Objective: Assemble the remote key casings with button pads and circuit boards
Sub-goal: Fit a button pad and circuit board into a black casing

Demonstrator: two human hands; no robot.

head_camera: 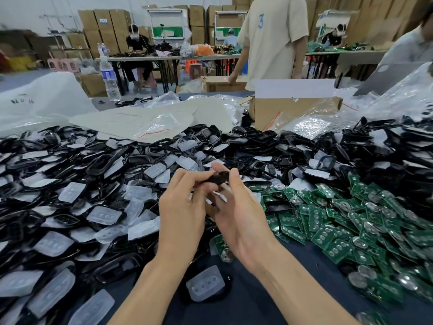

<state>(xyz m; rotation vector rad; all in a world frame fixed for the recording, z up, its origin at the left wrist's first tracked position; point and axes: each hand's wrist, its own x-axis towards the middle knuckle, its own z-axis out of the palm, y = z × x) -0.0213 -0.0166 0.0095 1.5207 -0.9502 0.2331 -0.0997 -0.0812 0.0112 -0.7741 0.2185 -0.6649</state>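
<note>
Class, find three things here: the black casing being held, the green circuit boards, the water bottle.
black casing (219, 178): head view, on its dark middle.
green circuit boards (339, 231): head view, on the middle of the pile.
water bottle (109, 75): head view, on its label.

Small-parts assembly workshop inside warehouse. Landmark: open brown cardboard box (281, 113) on dark blue worktable (257, 301). In front of box, left: sprawling heap of black plastic key casings (100, 164) mixed with translucent white rubber button pads (104, 215). In front, right: pile of green printed circuit boards (337, 249). Behind box: standing person in beige T-shirt (271, 38); farther back, seated worker in black (138, 43) at long grey folding table (145, 58); stacked brown cardboard cartons (103, 22) against wall.
</note>
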